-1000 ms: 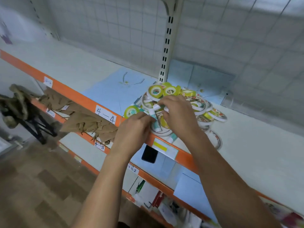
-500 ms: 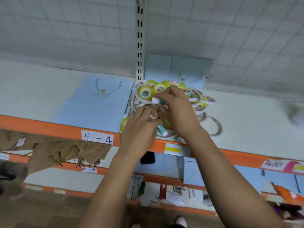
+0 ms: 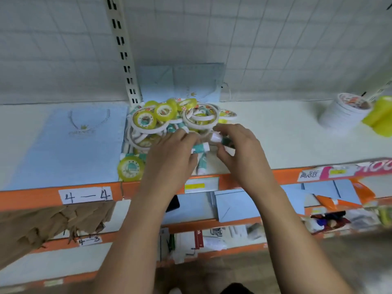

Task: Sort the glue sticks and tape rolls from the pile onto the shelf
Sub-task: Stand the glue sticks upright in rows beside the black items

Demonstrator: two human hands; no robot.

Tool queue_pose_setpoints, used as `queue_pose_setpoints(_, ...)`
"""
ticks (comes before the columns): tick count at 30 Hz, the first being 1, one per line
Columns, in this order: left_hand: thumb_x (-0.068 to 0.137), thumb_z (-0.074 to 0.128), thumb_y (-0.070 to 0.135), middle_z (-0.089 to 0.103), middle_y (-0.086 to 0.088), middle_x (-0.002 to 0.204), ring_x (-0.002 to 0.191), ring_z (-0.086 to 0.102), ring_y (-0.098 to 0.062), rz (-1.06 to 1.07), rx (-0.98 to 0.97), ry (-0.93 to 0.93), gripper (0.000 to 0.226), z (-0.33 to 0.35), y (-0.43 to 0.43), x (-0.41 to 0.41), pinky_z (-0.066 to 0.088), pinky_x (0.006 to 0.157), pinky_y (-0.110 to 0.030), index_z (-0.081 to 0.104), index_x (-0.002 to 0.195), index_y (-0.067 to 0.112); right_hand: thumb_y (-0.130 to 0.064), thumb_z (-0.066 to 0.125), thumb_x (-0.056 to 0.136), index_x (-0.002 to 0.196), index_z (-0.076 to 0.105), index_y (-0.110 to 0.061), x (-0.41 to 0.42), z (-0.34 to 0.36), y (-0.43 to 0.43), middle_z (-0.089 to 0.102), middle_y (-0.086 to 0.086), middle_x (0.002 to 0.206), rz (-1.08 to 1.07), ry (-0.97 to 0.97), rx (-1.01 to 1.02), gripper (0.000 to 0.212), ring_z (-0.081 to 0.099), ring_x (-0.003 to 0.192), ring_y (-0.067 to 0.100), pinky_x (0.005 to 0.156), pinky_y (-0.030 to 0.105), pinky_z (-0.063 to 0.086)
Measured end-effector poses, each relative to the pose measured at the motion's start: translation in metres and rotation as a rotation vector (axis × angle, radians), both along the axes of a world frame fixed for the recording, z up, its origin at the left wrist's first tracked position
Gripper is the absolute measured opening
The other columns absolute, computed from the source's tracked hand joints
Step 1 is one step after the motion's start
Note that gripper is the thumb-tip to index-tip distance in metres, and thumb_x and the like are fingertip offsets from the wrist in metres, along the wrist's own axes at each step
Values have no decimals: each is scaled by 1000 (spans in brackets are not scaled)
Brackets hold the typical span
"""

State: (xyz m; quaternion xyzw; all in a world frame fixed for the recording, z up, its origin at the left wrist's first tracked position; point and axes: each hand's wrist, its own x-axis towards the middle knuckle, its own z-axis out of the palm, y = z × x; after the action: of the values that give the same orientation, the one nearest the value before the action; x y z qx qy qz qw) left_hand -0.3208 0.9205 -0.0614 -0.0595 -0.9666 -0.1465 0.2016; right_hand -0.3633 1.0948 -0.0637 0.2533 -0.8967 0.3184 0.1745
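Teal glue stick (image 3: 200,147) gripped by left hand (image 3: 169,153), second glue stick (image 3: 221,140) pinched by right hand (image 3: 241,149), pile (image 3: 169,117) partly hidden

The white shelf (image 3: 275,134), orange along its front edge, crosses mid-frame. A light blue paper bag (image 3: 63,149) lies flat at centre left. Against its right side sits the pile (image 3: 169,117) of tape rolls and glue sticks, with one yellow tape roll (image 3: 131,168) at the front edge. At far right, well apart, stands a stack of white rolls (image 3: 344,115), a yellow object (image 3: 379,117) just beside it.
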Motion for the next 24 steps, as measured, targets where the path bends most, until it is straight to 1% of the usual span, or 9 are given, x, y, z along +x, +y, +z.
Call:
queue_pose_setpoints(3, 87, 56, 30, 55, 7, 106, 94, 58, -21, -71, 14, -24, 22, 8, 37, -9, 47, 68, -36, 54, 108, 24, -13, 59, 84, 114, 61, -17, 5, 3, 35, 61, 1, 102, -65, -39, -30, 31, 56, 90, 27, 81, 44, 49)
queue_pose_setpoints(6, 86, 53, 30, 55, 7, 104, 90, 59, -21, -180, 8, -34, 24, 9, 86, -22, 45, 62, -35, 50, 109, 25, -12, 59, 83, 113, 61, -19, 8, 4, 82, 60, -1, 100, -142, -60, -46, 31, 56, 90, 24, 81, 42, 49)
queue_pose_setpoints(11, 85, 51, 30, 55, 6, 100, 90, 58, -22, -316, 2, -63, 26, 5, 185, -46, 48, 67, -37, 53, 111, 28, -13, 60, 84, 114, 60, -22, 14, -3, 186, 58, -2, 99, -269, -77, -37, 32, 54, 88, 21, 79, 41, 48)
queue_pose_setpoints(14, 88, 48, 31, 54, 7, 103, 93, 57, -20, -389, 10, -99, 27, 3, 253, -59, 47, 68, -35, 52, 114, 30, -16, 58, 88, 121, 58, -27, 14, -4, 256, 57, -3, 102, -335, -113, -62, 34, 57, 92, 19, 81, 41, 50)
queue_pose_setpoints(18, 90, 50, 29, 55, 5, 103, 94, 57, -21, -489, 26, -96, 26, 6, 344, -76, 49, 73, -39, 55, 116, 28, -22, 52, 93, 123, 56, -30, 16, -6, 343, 58, -7, 110, -407, -106, -53, 31, 55, 98, 16, 83, 39, 50)
queue_pose_setpoints(21, 90, 50, 27, 55, 5, 104, 96, 56, -21, -543, 20, -77, 29, 5, 411, -86, 48, 75, -37, 55, 119, 29, -15, 56, 91, 122, 58, -26, 18, -9, 405, 58, -6, 109, -480, -108, -32, 32, 54, 100, 18, 83, 39, 49)
queue_pose_setpoints(24, 90, 51, 27, 56, 5, 106, 97, 55, -21, -584, 27, -94, 32, 2, 474, -93, 44, 74, -35, 55, 121, 29, -10, 58, 89, 117, 61, -20, 21, -11, 461, 59, -2, 101, -537, -117, -20, 29, 54, 92, 20, 79, 40, 48)
